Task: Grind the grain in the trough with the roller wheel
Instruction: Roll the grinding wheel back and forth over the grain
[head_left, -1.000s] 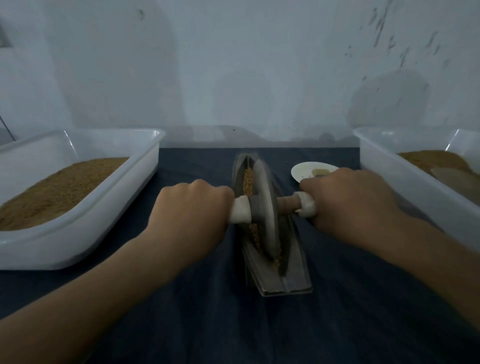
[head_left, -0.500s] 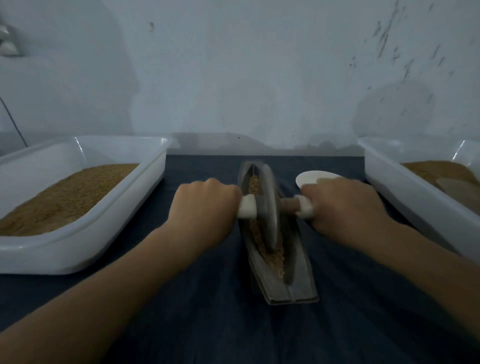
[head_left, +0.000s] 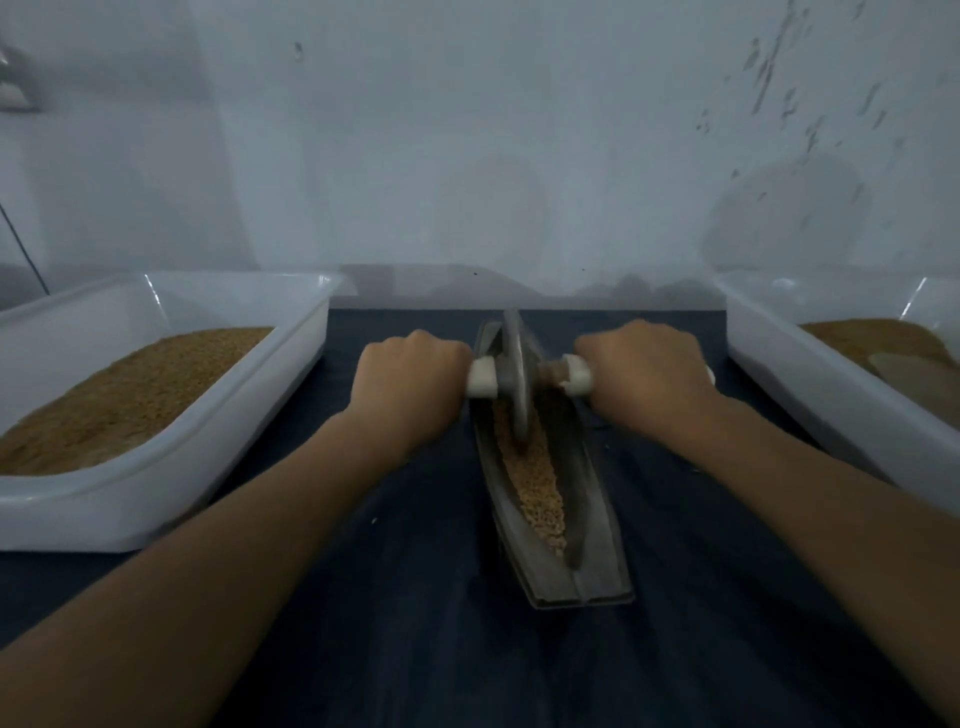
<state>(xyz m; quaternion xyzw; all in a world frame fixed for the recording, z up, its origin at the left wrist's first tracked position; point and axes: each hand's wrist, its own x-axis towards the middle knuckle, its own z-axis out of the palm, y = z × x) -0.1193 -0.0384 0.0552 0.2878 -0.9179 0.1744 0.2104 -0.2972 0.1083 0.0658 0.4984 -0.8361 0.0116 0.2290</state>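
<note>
Dim, cool, even light; source not seen. Faint rounded shadows on the wall (head_left: 488, 156). Small glints on far rims of left tub (head_left: 156, 499) and right tub (head_left: 810, 384). Wide-angle stretch swells the forearms (head_left: 234, 545) toward lower corners. The roller wheel (head_left: 517, 379) slightly smeared; dark surface (head_left: 415, 623) nearly textureless.

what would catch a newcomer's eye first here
Centre stage, the left hand and right hand each grip a handle of the roller wheel, standing upright near the far end of the trough. Tan grain lies along its groove, and the white left tub and right tub, with brown fill, flank it.
</note>
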